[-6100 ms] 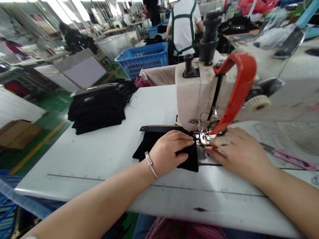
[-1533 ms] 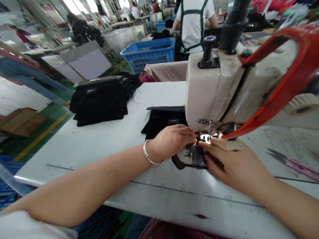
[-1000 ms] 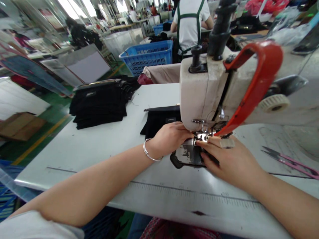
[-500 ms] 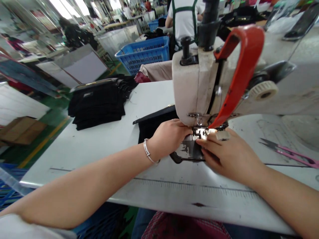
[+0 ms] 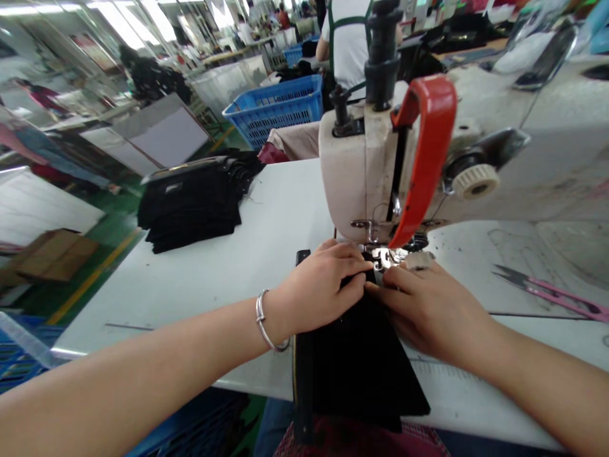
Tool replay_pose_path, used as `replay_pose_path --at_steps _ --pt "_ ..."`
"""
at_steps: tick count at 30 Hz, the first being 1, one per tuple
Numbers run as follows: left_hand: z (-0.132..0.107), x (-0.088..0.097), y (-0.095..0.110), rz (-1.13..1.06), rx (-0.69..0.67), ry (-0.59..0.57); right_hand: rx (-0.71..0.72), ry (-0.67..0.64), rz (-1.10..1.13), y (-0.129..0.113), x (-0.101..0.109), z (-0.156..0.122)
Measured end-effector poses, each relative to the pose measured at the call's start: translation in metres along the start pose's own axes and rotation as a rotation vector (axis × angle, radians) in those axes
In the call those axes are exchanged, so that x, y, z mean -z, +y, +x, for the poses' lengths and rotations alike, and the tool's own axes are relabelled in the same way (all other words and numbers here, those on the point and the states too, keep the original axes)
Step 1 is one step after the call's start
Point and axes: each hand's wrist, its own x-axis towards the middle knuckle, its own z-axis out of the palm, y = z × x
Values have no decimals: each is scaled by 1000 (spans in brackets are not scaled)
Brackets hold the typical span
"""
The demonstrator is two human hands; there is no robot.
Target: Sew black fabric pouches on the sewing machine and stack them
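Note:
A black fabric piece [image 5: 361,368] with a zipper along its left side lies under the presser foot [image 5: 382,259] of a sewing machine [image 5: 352,171]. Its near end reaches over the table's front edge towards my lap. My left hand [image 5: 323,289], a silver bangle at its wrist, grips the fabric just left of the foot, thumb and fingers closed together. On the other side, my right hand [image 5: 428,304] pinches the fabric's right edge close to the foot. The fingertips of both hands nearly meet, and the fabric right beneath them is hidden.
A stack of black fabric pieces [image 5: 190,203] rests at the table's left. Pink-handled thread snips [image 5: 547,292] lie to the right. The machine's red lever [image 5: 431,152] hangs above my right hand. Behind stand a blue basket [image 5: 276,108] and a person in a white shirt [image 5: 347,44].
The black fabric piece, earlier lying behind my left hand to the left, now stretches towards me past the table's front edge. My left hand has shifted slightly nearer to me.

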Motion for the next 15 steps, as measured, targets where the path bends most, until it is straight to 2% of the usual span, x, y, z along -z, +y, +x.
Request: replay_pose_path --at_steps 3,6,12,15 --pt "-11 -8 0 118 -61 -21 18 6 11 -1 3 -1" --pt "-19 -14 -9 208 -121 -54 35 28 21 -2 3 -3" --pt "-26 -17 -27 164 -180 12 31 38 46 -3 1 -4" --pt "-24 -15 -29 165 -238 -9 48 48 61 -4 1 -4"
